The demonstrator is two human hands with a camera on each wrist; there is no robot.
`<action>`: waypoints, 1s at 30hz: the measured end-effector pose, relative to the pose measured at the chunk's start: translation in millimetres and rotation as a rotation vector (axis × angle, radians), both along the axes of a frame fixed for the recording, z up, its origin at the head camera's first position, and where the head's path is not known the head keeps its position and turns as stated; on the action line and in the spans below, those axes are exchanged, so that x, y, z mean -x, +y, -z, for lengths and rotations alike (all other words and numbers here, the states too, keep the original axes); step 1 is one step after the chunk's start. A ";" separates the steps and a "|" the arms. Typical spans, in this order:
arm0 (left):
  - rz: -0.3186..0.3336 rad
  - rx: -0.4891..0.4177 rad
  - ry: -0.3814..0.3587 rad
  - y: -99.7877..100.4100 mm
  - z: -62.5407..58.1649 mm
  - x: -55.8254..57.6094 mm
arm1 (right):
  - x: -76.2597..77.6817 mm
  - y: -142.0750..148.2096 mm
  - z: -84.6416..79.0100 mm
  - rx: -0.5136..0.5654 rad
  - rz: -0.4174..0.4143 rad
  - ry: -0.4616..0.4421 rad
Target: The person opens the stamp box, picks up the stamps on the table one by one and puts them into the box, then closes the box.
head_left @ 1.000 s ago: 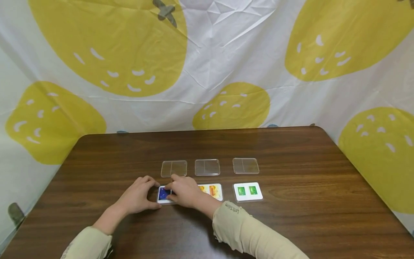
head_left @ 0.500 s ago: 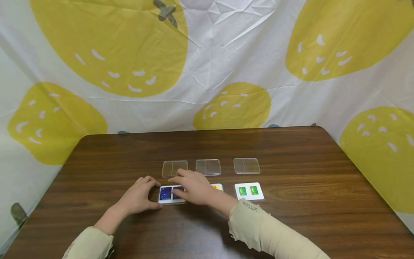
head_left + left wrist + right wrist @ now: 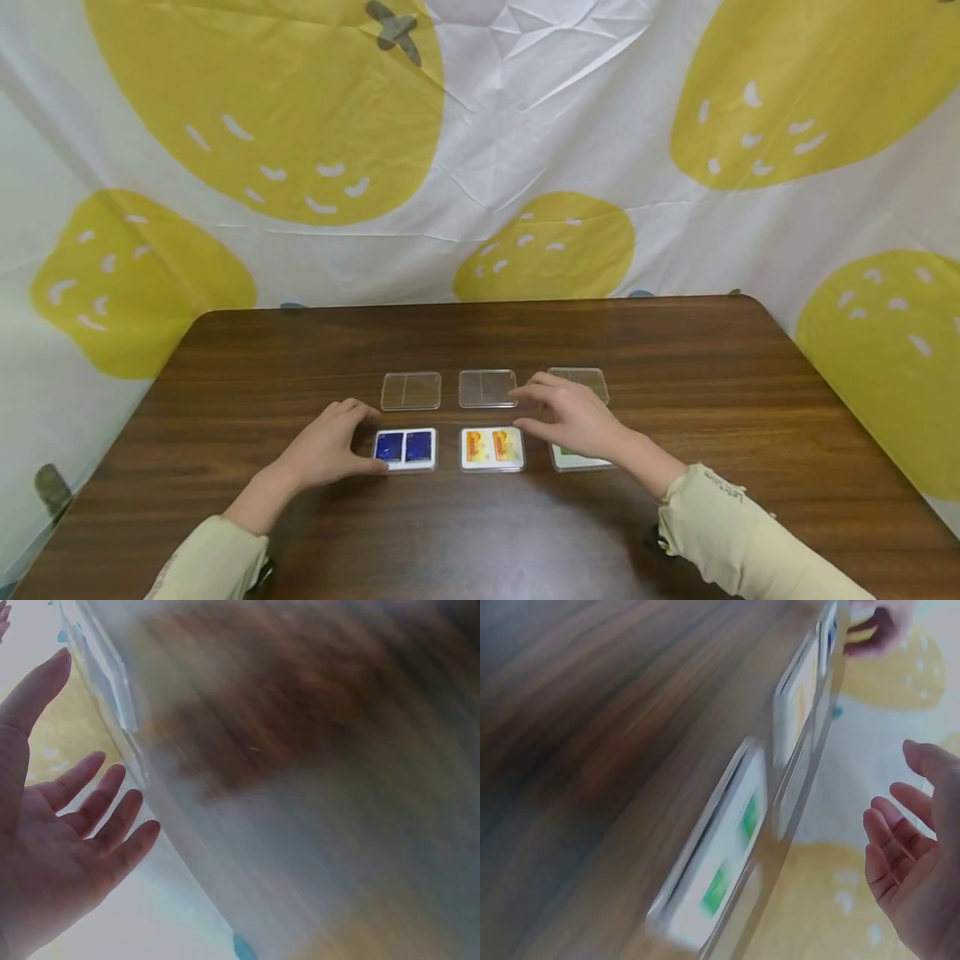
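Note:
My left hand (image 3: pixel 330 446) is beside the left end of a flat case (image 3: pixel 405 468) that shows two dark blue pictures on white; its thumb tip overlaps the case's near-left corner. In the left wrist view the fingers spread apart around nothing. My right hand (image 3: pixel 573 417) hovers between the middle and right columns, thumb and fingers parted, holding nothing. It partly hides a white case with green pictures (image 3: pixel 731 855). Between the hands lies a case with two orange-yellow pictures (image 3: pixel 492 450).
Behind the picture cases lie a left clear lid (image 3: pixel 411 391), a middle clear lid (image 3: pixel 487 388) and a right clear lid (image 3: pixel 588 380), partly covered by my right hand. Beyond the brown wooden table (image 3: pixel 300 350) hangs a white cloth (image 3: pixel 360 267) printed with yellow fruit.
My right hand has left the blue-picture case and moved right, past the orange-yellow one, towards the green one. My left hand has stayed by the blue-picture case.

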State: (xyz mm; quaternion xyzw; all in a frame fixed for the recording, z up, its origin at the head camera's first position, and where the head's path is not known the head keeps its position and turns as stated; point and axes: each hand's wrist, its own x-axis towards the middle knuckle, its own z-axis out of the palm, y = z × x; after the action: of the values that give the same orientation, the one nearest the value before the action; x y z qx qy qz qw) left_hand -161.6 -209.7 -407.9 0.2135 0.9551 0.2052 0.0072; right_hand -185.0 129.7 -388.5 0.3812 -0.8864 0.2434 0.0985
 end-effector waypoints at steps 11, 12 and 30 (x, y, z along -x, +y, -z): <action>0.091 -0.054 0.094 36.3 -9.2 5.4 | 8.4 87.3 13.6 0.117 0.209 -0.116; 0.110 -0.052 0.111 41.3 -9.7 6.4 | 9.2 92.4 14.8 0.123 0.221 -0.119; 0.316 0.055 0.155 144.6 -12.9 13.2 | 33.4 127.2 24.9 0.112 0.269 -0.202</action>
State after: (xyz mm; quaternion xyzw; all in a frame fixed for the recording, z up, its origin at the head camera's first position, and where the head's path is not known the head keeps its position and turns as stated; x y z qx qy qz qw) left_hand -174.7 -65.1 -395.0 0.3758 0.9127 0.1582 -0.0285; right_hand -218.4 256.8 -413.4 0.2267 -0.9199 0.3141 0.0619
